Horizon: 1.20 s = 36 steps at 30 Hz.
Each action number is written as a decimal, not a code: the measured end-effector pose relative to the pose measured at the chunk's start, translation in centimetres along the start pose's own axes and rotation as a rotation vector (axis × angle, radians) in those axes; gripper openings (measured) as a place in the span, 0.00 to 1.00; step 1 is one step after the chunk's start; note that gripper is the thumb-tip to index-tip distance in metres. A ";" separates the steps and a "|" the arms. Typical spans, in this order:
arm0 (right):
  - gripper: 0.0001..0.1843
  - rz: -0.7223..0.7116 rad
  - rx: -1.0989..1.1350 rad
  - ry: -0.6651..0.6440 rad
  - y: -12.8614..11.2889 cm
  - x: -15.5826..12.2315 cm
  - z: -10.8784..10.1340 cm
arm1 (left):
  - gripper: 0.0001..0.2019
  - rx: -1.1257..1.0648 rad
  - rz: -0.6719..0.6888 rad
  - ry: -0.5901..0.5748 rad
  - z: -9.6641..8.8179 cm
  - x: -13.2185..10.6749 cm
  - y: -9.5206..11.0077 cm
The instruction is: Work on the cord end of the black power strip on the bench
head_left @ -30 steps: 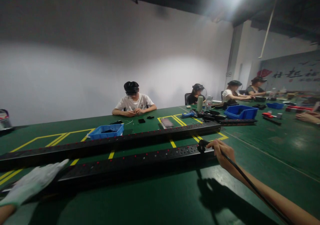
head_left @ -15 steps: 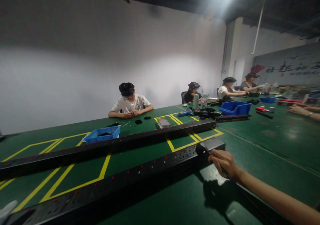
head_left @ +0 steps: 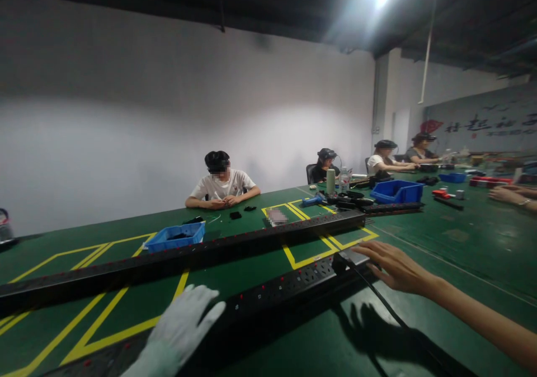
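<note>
A long black power strip (head_left: 289,287) with red switches lies slantwise across the green table (head_left: 461,265) in front of me. My left hand (head_left: 180,326), in a white glove, rests open with fingers spread on the strip's near part. My bare right hand (head_left: 392,265) hovers open, fingers stretched, just beside the strip's right end. A black cable (head_left: 377,301) runs from that end back under my right forearm. A second long black strip (head_left: 201,248) lies parallel behind the first.
A blue bin (head_left: 176,236) stands behind the far strip. A person in a white shirt (head_left: 222,185) sits across the table with small black parts nearby. More people, a larger blue bin (head_left: 396,191), a bottle and tools fill the right end. Yellow tape marks the tabletop.
My right hand let go of the cable at the strip's end and opened. My gloved left hand came back into view and settled on the near strip, which has swung more slantwise.
</note>
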State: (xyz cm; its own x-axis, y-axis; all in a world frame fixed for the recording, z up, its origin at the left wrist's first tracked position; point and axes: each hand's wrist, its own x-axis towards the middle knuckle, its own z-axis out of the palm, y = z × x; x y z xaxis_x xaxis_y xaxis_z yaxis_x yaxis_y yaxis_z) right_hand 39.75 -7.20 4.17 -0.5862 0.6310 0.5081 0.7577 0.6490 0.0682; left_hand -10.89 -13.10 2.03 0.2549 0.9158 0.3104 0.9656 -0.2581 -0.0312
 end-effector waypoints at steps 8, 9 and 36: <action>0.21 0.238 0.329 0.177 0.2 9.6 0.6 | 0.36 -0.144 0.275 -0.089 1.6 12.3 22.1; 0.22 0.239 0.376 0.139 -0.1 10.7 1.5 | 0.38 -0.132 0.250 -0.146 2.0 13.2 23.6; 0.12 0.581 1.014 -0.035 -11.3 19.7 14.2 | 0.40 -0.058 0.001 -0.259 3.2 10.1 11.6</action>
State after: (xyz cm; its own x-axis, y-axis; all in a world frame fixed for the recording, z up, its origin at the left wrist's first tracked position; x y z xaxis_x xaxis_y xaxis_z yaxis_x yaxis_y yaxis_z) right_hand 15.57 3.94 1.27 -0.2465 0.9455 0.2127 0.3480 0.2912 -0.8911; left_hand 3.06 -5.85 1.81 0.2672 0.9620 0.0563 0.9628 -0.2689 0.0252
